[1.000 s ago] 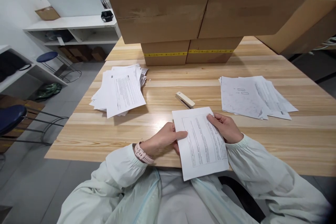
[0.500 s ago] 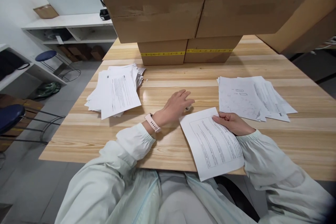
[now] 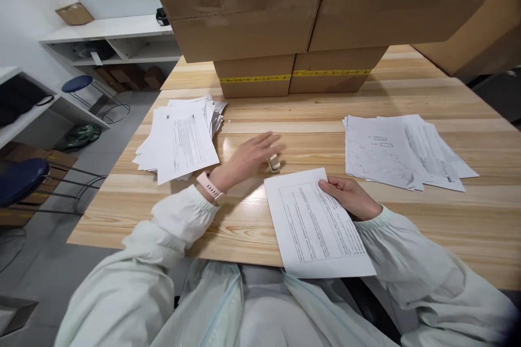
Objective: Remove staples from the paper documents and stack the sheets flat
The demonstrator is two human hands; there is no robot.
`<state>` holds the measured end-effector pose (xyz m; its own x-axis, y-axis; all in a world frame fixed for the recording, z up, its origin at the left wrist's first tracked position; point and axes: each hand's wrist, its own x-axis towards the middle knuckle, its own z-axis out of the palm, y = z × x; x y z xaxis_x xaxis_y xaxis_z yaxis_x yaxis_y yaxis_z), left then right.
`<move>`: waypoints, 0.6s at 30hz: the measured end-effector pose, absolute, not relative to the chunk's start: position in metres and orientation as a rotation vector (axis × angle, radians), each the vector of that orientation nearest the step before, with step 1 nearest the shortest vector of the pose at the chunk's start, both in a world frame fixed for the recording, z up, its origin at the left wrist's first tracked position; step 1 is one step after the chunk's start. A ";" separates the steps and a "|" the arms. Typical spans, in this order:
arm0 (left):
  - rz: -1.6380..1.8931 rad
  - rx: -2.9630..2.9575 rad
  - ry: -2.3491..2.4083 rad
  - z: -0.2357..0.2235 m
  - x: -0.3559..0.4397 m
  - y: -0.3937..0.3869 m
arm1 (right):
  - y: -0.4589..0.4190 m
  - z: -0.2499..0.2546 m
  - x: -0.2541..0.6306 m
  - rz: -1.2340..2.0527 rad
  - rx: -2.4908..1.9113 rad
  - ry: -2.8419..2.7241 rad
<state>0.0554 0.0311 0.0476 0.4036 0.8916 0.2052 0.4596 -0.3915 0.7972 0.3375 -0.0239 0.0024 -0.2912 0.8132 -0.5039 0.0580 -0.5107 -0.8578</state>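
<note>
My left hand (image 3: 249, 156), with a pink watch band (image 3: 210, 185) at the wrist, hovers over the middle of the table, fingers stretched out and slightly blurred. Just beside its fingertips is a small cream-coloured object (image 3: 274, 163), whose kind I cannot make out. A printed sheet of paper (image 3: 315, 227) is pinched along its far right corner by my right hand (image 3: 353, 195); its near edge hangs past the table edge. An untidy stack of printed papers (image 3: 185, 138) lies to the left. More papers (image 3: 380, 149) with faint drawings lie fanned out to the right.
Large cardboard boxes (image 3: 252, 16) are stacked at the back of the wooden table (image 3: 134, 222), the lower ones (image 3: 337, 84) banded with yellow tape. Blue stools (image 3: 24, 181) and white shelves (image 3: 109, 30) stand on the left.
My left hand has moved left, away from the sheet, uncovering more of the small cream object. My right hand and its sheet have shifted slightly left. The view has turned a little.
</note>
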 end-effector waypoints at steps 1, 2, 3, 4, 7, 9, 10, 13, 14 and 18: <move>0.883 1.950 1.181 0.046 0.051 0.019 | -0.023 0.002 0.338 1.852 -1.430 -1.102; 0.993 1.794 1.284 0.045 0.048 0.005 | -0.023 0.001 0.340 1.845 -1.441 -1.092; 1.058 1.579 1.362 0.043 0.046 -0.011 | -0.022 0.000 0.342 1.834 -1.455 -1.080; 1.020 1.340 1.376 0.042 0.046 -0.027 | -0.022 -0.001 0.344 1.824 -1.471 -1.068; 0.794 0.808 1.267 0.041 0.053 -0.070 | -0.024 -0.002 0.348 1.812 -1.510 -0.995; 0.685 0.663 1.193 0.041 0.061 -0.084 | -0.025 -0.002 0.347 1.824 -1.525 -0.948; 0.652 0.629 1.168 0.041 0.065 -0.087 | -0.026 -0.003 0.345 1.829 -1.529 -0.940; 0.653 0.611 1.156 0.037 0.076 -0.081 | -0.026 -0.007 0.340 1.787 -1.534 -0.970; 0.677 0.626 1.170 0.034 0.079 -0.077 | -0.026 -0.009 0.339 1.757 -1.535 -0.981; 0.793 0.718 1.198 0.022 0.090 -0.066 | -0.027 -0.013 0.338 1.676 -1.548 -0.993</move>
